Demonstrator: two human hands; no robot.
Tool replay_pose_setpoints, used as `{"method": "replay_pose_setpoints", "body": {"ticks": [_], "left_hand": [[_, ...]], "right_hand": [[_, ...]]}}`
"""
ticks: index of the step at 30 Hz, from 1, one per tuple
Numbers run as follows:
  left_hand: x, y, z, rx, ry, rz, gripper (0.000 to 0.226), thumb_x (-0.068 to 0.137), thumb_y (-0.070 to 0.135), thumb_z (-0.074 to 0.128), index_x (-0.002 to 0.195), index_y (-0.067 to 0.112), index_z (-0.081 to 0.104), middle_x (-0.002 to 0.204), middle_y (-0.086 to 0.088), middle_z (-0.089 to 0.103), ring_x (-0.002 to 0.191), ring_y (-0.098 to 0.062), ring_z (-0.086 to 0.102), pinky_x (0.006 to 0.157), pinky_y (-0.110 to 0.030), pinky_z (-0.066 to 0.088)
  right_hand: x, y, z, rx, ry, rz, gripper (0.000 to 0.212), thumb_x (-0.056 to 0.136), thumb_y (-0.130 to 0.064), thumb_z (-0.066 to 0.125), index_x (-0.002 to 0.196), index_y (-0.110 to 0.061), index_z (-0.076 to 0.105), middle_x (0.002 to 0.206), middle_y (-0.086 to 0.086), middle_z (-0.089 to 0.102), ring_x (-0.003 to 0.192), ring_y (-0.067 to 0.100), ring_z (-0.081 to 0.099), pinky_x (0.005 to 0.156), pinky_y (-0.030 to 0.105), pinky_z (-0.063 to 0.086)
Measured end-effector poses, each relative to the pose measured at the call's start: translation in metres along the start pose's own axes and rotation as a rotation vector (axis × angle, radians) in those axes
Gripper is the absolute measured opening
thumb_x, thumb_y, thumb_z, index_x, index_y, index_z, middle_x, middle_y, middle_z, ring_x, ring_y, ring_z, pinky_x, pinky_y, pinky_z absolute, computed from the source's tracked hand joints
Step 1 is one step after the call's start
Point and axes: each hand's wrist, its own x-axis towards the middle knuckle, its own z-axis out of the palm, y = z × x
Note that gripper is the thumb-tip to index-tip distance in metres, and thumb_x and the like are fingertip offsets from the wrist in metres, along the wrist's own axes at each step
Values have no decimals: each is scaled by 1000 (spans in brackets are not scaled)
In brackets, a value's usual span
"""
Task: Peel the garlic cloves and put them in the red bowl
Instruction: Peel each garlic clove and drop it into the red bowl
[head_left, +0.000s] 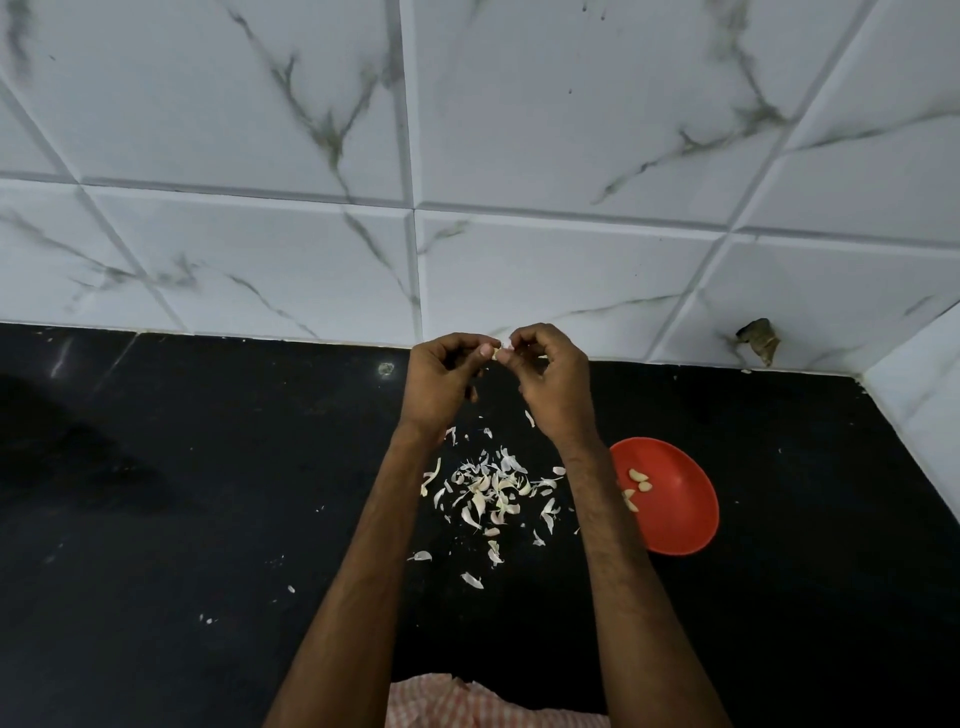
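Reaching up from the bottom edge, both bare forearms converge over the black counter (208, 493), so that the wrists draw near each other and the hands meet in front of the foot of the white marble-patterned tile wall (571, 130). The left hand (441, 384) has its fingers curled inward, its thumb and forefinger tips pinching one end of a small garlic clove (497, 354). The right hand (553, 384) mirrors it, knuckles up and fingers bent, pinching the other end of the same clove. The clove is held in the air between the fingertips of both hands, mostly hidden by them, so how much skin is left on it I cannot tell.

On the counter beneath the forearms lies a scatter of pale garlic skins (491, 493), spread between the two arms. The red bowl (680, 519) sits on the counter just right of the right forearm, which covers part of its rim; a few peeled cloves (638, 475) rest inside it. A checked orange-and-white cloth (467, 701) shows at the bottom edge between the arms.
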Motion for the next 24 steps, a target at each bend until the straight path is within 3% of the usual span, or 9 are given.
{"method": "replay_pose_setpoints", "body": {"ticks": [6, 11, 13, 17, 21, 24], "left_hand": [[2, -2, -2, 32, -58, 30, 10, 96, 2, 65, 96, 7, 74, 91, -27, 69, 65, -19, 61, 58, -32, 60], [-1, 0, 4, -6, -19, 25, 9, 95, 1, 65, 97, 5, 73, 83, -12, 70, 65, -13, 60, 54, -26, 59], [-1, -1, 3, -46, -7, 12, 8, 95, 2, 65, 98, 5, 73, 84, -14, 69, 64, -10, 59, 54, -26, 58], [0, -1, 1, -59, 4, 15, 9, 96, 4, 64, 99, 5, 73, 89, -17, 70, 66, -18, 61, 55, -30, 59], [1, 0, -1, -32, -27, 33, 11, 97, 4, 63, 104, 1, 71, 91, -4, 74, 70, -18, 67, 57, -30, 60], [0, -1, 0, -7, -53, 41, 12, 98, 3, 62, 105, -1, 71, 93, -6, 74, 73, -17, 68, 57, -27, 59]], "right_hand": [[-1, 6, -1, -57, -139, 44, 9, 93, -13, 70, 95, -9, 62, 91, -1, 63, 84, 8, 60, 75, 16, 46], [-1, 8, 2, -179, -104, -26, 3, 98, -13, 62, 98, -11, 62, 94, -5, 62, 86, 6, 60, 74, 30, 51], [-1, 7, 3, -176, -63, -22, 4, 97, -12, 63, 99, -9, 62, 95, -3, 64, 88, 9, 64, 76, 33, 54], [-1, -1, -2, -46, -45, -22, 10, 90, -5, 73, 96, -4, 64, 92, 2, 66, 85, 4, 65, 75, 13, 48], [-1, 0, -4, -68, -83, -55, 13, 87, -4, 75, 94, -7, 64, 90, 3, 65, 83, 11, 62, 75, 14, 47], [0, 3, -5, -83, -101, -79, 12, 88, 0, 72, 92, -7, 62, 89, -1, 63, 83, 10, 61, 76, 19, 51]]}}
